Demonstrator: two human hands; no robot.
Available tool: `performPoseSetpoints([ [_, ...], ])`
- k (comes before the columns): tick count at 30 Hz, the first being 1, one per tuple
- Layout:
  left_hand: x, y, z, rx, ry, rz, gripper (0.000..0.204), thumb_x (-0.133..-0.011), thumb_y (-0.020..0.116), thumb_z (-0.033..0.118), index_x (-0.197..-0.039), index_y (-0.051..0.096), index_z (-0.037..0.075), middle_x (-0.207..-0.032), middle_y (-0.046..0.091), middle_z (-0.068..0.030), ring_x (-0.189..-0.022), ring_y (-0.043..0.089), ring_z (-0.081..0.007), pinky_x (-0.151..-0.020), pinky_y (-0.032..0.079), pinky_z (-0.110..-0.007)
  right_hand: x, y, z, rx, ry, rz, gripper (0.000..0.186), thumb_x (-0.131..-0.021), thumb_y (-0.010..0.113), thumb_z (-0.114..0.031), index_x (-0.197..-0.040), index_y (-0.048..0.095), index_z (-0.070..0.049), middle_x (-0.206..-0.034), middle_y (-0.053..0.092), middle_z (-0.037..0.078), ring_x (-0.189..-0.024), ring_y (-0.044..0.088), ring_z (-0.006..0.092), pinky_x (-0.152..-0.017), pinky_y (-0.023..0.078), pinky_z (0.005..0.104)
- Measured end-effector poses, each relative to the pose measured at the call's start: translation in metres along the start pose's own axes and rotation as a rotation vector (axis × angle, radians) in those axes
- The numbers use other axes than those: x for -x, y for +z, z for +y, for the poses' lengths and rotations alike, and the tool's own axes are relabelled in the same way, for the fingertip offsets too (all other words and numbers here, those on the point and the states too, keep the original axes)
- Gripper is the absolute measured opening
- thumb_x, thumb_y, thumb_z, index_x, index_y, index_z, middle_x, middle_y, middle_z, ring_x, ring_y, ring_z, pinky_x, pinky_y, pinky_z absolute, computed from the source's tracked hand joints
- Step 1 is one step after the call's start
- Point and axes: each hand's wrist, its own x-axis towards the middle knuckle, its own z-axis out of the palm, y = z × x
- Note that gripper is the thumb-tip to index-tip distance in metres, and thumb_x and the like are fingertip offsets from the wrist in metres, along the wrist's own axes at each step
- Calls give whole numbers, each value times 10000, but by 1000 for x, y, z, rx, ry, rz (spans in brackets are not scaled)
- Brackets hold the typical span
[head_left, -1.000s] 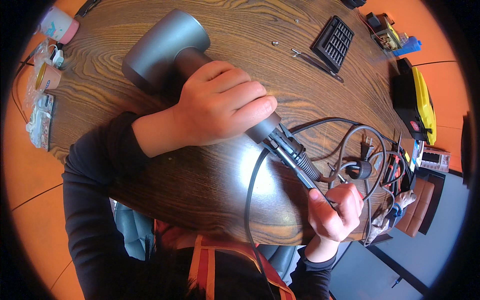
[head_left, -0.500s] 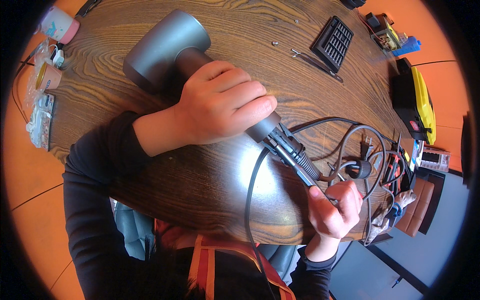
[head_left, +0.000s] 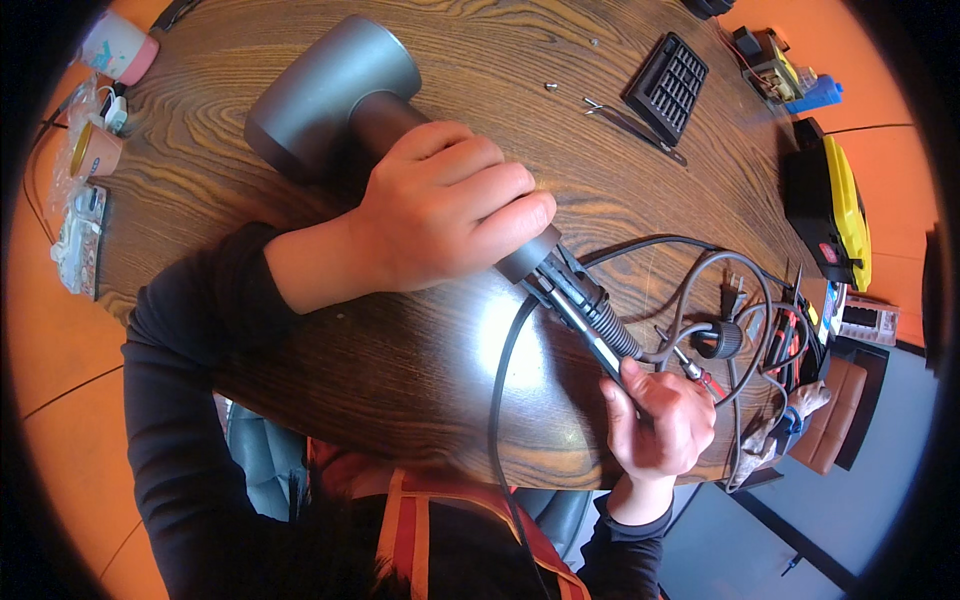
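A grey hair dryer (head_left: 330, 95) lies tilted across the table, its barrel toward the far left. My left hand (head_left: 445, 210) is wrapped round its handle. At the handle's lower end, inner parts and a ribbed cord sleeve (head_left: 608, 325) stick out. My right hand (head_left: 662, 415) is closed on a slim screwdriver (head_left: 600, 345), thumb along its grip. The screwdriver's shaft runs into the exposed end of the handle; its tip is hidden among the parts there. Beside my right hand lies a red-handled screwdriver (head_left: 708, 383).
Coiled grey cord (head_left: 685, 290) with a plug lies at right. Beyond are tweezers (head_left: 640, 133), a small screw (head_left: 551, 87) and a black bit case (head_left: 667, 88). A yellow-and-black toolbox (head_left: 835, 210) stands far right. Cups (head_left: 118, 50) line the left edge. A black cable (head_left: 497, 400) hangs over the near edge.
My right hand has shifted slightly left and its grip on the screwdriver has changed, thumb now raised more. The red-handled screwdriver has come into sight. My left hand and the hair dryer barely moved.
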Motion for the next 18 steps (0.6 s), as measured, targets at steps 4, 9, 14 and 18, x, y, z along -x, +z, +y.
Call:
performPoseSetpoints([
  [4, 1, 2, 1, -21, -10, -4, 135, -703, 635, 152, -836, 631, 125, -772, 563, 17, -697, 556, -131, -693, 450, -280, -1, 0, -2, -79, 114, -24, 211, -685, 787, -49, -846, 656, -10, -535, 539, 14, -431, 523, 159, -421, 404, 265],
  [9, 1, 3, 2, 1, -39, -2, 138, -711, 633, 153, -847, 626, 129, -774, 565, 18, -695, 560, -135, -695, 452, -283, -4, 0, 4, 113, -51, -20, 268, -644, 790, -79, -882, 665, -69, -662, 583, 13, -527, 538, 140, -476, 397, 246],
  [14, 1, 2, 1, -12, -31, 3, 140, -709, 635, 154, -847, 622, 134, -777, 567, 24, -697, 561, -131, -697, 453, -284, -3, -4, -1, 273, -151, 16, 333, -599, 735, -77, -918, 677, -150, -786, 601, -16, -605, 507, 124, -644, 379, 289],
  [18, 0, 3, 1, -5, -44, 14, 141, -703, 639, 150, -842, 623, 135, -778, 568, 26, -695, 559, -127, -696, 453, -281, -1, -2, -5, 247, -102, 21, 318, -612, 793, -73, -906, 682, -126, -764, 606, -28, -595, 493, 118, -655, 351, 299],
])
